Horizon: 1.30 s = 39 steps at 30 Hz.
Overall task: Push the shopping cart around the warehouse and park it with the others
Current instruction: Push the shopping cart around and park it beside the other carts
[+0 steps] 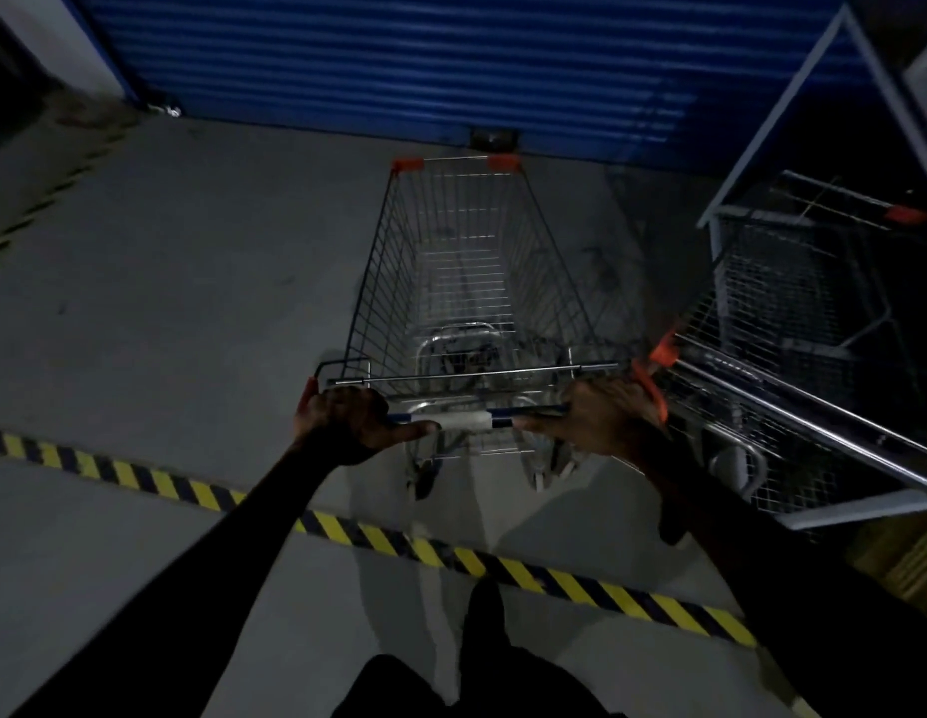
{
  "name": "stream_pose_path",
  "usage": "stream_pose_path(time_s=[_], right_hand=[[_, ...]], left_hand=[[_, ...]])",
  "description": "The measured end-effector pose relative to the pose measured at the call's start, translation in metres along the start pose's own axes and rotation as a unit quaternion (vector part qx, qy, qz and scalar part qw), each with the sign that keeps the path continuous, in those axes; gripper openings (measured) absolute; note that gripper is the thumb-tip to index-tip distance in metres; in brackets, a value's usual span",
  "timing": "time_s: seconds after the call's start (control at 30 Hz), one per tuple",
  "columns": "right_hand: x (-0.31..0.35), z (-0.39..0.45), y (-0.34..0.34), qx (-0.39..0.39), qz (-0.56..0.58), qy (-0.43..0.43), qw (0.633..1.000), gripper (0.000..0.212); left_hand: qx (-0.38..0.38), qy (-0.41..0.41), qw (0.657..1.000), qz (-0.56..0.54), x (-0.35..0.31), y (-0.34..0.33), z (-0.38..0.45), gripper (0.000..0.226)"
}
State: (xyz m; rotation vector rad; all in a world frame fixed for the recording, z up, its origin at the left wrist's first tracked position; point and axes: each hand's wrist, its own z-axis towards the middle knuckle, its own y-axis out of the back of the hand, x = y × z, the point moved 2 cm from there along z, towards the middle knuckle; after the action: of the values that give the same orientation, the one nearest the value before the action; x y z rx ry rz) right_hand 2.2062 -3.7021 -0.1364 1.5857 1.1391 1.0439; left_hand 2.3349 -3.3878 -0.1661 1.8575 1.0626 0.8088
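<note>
Shopping cart (469,282), wire, centre frame: we grip its handle (466,419) with left hand (347,419) and right hand (601,414), fingers curled round; parked carts (793,406) at right.

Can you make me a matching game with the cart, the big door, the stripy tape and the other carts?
Things:
1. shopping cart
2. roller door
3. floor tape
4. parked carts

Descriptions:
A. yellow and black stripes
B. blue, straight ahead
C. empty, both hands on its handle
D. on the right side

Pairs: 1-C, 2-B, 3-A, 4-D
</note>
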Motion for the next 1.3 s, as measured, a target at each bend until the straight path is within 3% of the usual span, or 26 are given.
stream_pose_path(time_s=[0.13,0.27,0.37,0.47,0.57,0.63,0.77,0.87,1.0,1.3], right_hand=[[-0.009,0.026,0.002,-0.004,-0.011,-0.009,1.0,0.111],[-0.008,0.033,0.004,-0.005,-0.021,-0.018,1.0,0.107],[-0.002,0.03,0.01,-0.006,-0.037,-0.016,0.999,0.098],[0.007,0.021,0.017,-0.009,-0.048,-0.03,0.998,0.089],[0.011,0.015,0.014,-0.05,-0.03,-0.041,0.997,0.088],[0.013,0.009,0.008,-0.087,-0.007,-0.039,0.995,0.09],[0.021,-0.003,-0.017,-0.162,0.023,-0.042,0.986,0.081],[0.035,-0.017,-0.028,-0.22,0.051,-0.058,0.972,0.055],[0.065,-0.045,-0.028,-0.273,0.108,-0.116,0.949,0.051],[0.124,-0.133,-0.022,-0.35,0.262,-0.163,0.885,0.042]], left_hand=[[-0.047,-0.015,0.998,-0.035,0.0,0.012,0.013,0.104],[-0.062,-0.017,0.996,-0.063,0.001,0.013,0.016,0.103],[-0.067,-0.02,0.995,-0.072,0.001,0.014,0.017,0.09],[-0.084,-0.027,0.994,-0.06,0.002,0.016,0.013,0.1],[-0.089,-0.034,0.994,-0.06,0.001,0.017,0.007,0.107],[-0.125,-0.049,0.988,-0.073,-0.002,0.015,0.006,0.095],[-0.218,-0.142,0.939,-0.224,-0.007,-0.006,0.002,0.073],[-0.266,-0.196,0.911,-0.246,-0.01,-0.012,-0.013,0.06],[-0.319,-0.223,0.887,-0.251,-0.011,-0.009,-0.047,0.052],[-0.34,-0.276,0.834,-0.336,-0.005,-0.016,-0.106,0.049]])
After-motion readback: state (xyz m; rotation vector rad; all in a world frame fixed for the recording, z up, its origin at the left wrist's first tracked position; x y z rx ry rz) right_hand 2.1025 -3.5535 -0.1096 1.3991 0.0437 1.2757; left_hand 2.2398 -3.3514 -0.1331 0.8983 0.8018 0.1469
